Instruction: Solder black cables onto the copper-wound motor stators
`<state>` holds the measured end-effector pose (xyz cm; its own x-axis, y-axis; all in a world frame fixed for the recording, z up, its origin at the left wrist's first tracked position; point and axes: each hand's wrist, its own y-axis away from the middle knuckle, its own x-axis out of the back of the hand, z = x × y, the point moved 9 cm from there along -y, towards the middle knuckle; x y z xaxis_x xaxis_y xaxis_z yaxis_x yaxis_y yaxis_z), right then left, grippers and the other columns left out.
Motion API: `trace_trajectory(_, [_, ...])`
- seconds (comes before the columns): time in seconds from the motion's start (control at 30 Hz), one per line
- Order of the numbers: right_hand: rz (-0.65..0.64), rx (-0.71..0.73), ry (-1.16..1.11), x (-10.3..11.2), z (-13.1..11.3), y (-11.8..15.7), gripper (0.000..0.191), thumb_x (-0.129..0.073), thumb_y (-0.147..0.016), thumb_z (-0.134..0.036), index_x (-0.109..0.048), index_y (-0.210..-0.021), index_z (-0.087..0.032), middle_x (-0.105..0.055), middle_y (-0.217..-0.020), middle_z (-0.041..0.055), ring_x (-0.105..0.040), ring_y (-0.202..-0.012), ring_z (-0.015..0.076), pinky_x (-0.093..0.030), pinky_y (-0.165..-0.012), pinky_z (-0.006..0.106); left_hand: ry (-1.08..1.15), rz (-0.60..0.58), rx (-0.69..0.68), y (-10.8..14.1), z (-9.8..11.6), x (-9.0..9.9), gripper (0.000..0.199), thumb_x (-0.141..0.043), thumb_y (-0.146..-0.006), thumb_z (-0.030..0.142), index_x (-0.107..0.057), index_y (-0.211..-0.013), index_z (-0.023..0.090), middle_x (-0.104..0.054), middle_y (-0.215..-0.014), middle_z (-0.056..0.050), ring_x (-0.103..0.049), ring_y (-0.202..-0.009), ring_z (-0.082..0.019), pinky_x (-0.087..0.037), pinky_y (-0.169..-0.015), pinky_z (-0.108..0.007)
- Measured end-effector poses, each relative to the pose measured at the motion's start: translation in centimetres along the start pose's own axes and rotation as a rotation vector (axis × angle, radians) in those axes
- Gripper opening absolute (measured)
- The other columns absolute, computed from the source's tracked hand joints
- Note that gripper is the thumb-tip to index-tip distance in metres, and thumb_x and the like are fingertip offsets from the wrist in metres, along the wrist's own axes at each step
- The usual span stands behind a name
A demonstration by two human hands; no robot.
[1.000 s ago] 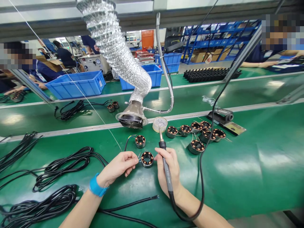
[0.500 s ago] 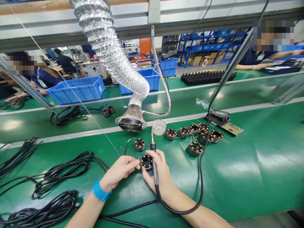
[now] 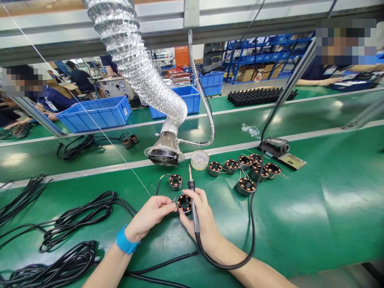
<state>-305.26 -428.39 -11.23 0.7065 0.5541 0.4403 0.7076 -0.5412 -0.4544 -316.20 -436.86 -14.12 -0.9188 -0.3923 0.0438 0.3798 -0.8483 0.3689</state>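
Thumb and fingers of my left hand [image 3: 157, 210] pinch a thin wire at the left side of a ring-shaped copper-wound coil [image 3: 184, 204]. My right hand [image 3: 202, 216] holds a soldering iron [image 3: 195, 214] upright, its tip pointing away from me, while its thumb and index finger grip the right side of the same coil. Just behind that coil sits another coil [image 3: 175, 182] with coloured wires and a black cable. A round tub of silvery material [image 3: 199, 160] stands beyond the iron's tip.
Several coils [image 3: 246, 186] and an iron stand [image 3: 279, 150] are at the right. Coiled black cables [image 3: 81, 216] lie at the left. A fan hood [image 3: 165, 154] hangs from a silver duct over the bench. Blue bins [image 3: 96, 114] and people are across the line.
The view has shifted slightly. Both hands keep their hold on the wire, the coil and the iron, with hardly any movement.
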Motion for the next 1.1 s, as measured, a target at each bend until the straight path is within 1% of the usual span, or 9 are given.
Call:
trace_trajectory(0.13, [0.015,0.006,0.015,0.1,0.0,0.0,0.056,-0.061,-0.078,-0.008,-0.046,-0.129,-0.027,-0.048,-0.118,0.0075,-0.067,-0.086,0.0168,-0.059,-0.084,0.034,-0.011,-0.003,0.008,0.0,-0.2,0.1,0.046,-0.066,-0.079,0.058,-0.066,-0.079,0.011,-0.029,-0.051,0.009,-0.017,-0.045,-0.006,-0.009,-0.044,-0.025])
trace_trajectory(0.3, [0.019,0.005,0.038,0.2,-0.1,-0.2,0.055,-0.061,-0.078,-0.009,-0.047,-0.128,-0.027,-0.049,-0.117,0.0076,-0.066,-0.087,0.0173,-0.059,-0.082,0.033,0.118,-0.025,0.041,-0.2,-0.6,0.7,0.041,-0.071,-0.077,0.053,-0.06,-0.078,0.013,-0.04,-0.059,0.007,-0.017,-0.044,-0.003,-0.007,-0.042,-0.023])
trace_trajectory(0.4, [0.012,0.003,0.031,0.1,-0.1,-0.2,0.054,-0.061,-0.079,-0.01,-0.047,-0.128,-0.027,-0.049,-0.116,0.0074,-0.066,-0.086,0.0168,-0.058,-0.083,0.033,0.151,0.035,0.029,-0.3,-0.7,1.0,0.04,-0.074,-0.074,0.049,-0.055,-0.072,0.015,-0.034,-0.057,0.009,-0.016,-0.044,-0.003,-0.007,-0.042,-0.022])
trace_trajectory(0.53, [0.011,0.009,0.02,0.1,-0.1,-0.1,0.054,-0.061,-0.079,-0.009,-0.047,-0.128,-0.026,-0.049,-0.116,0.0068,-0.066,-0.086,0.016,-0.058,-0.084,0.033,0.116,0.134,0.014,-0.4,-1.1,1.0,0.043,-0.072,-0.075,0.054,-0.062,-0.08,0.013,-0.026,-0.053,0.01,-0.015,-0.045,-0.005,-0.008,-0.042,-0.023])
trace_trajectory(0.67, [-0.003,-0.001,0.007,-0.1,0.1,0.0,0.053,-0.06,-0.08,-0.009,-0.046,-0.128,-0.027,-0.048,-0.116,0.0069,-0.066,-0.088,0.0169,-0.057,-0.086,0.034,0.109,0.15,0.027,-0.4,-1.1,0.9,0.045,-0.07,-0.076,0.056,-0.063,-0.081,0.012,-0.023,-0.052,0.011,-0.014,-0.044,-0.004,-0.006,-0.042,-0.023])
trace_trajectory(0.83, [0.001,0.001,0.022,0.0,0.0,-0.1,0.051,-0.061,-0.08,-0.011,-0.047,-0.127,-0.026,-0.048,-0.116,0.0072,-0.065,-0.091,0.0179,-0.057,-0.086,0.034,0.181,0.067,0.023,-0.5,-0.8,1.0,0.038,-0.07,-0.079,0.05,-0.057,-0.076,0.014,-0.04,-0.057,0.008,-0.018,-0.041,-0.001,-0.006,-0.04,-0.021])
trace_trajectory(0.93, [-0.001,0.002,0.022,0.0,0.0,-0.1,0.051,-0.061,-0.081,-0.011,-0.047,-0.127,-0.026,-0.047,-0.116,0.007,-0.065,-0.091,0.0177,-0.056,-0.087,0.034,0.185,0.107,0.015,-0.5,-0.9,1.4,0.036,-0.071,-0.078,0.046,-0.055,-0.071,0.014,-0.044,-0.057,0.007,-0.02,-0.04,-0.001,-0.007,-0.04,-0.02])
trace_trajectory(1.03, [-0.007,-0.005,0.013,0.0,0.1,0.0,0.051,-0.061,-0.081,-0.012,-0.046,-0.128,-0.027,-0.047,-0.116,0.0066,-0.064,-0.089,0.017,-0.056,-0.086,0.034,0.175,0.177,0.009,-0.5,-1.2,1.8,0.033,-0.07,-0.078,0.044,-0.057,-0.074,0.014,-0.043,-0.056,0.007,-0.02,-0.04,-0.001,-0.008,-0.04,-0.02])
trace_trajectory(1.1, [-0.012,-0.009,0.007,-0.1,0.2,0.0,0.05,-0.061,-0.082,-0.012,-0.046,-0.128,-0.027,-0.047,-0.116,0.0065,-0.064,-0.088,0.0168,-0.056,-0.085,0.034,0.166,0.19,0.009,-0.4,-1.2,1.8,0.033,-0.07,-0.079,0.044,-0.057,-0.075,0.014,-0.043,-0.055,0.007,-0.02,-0.04,-0.001,-0.008,-0.04,-0.02])
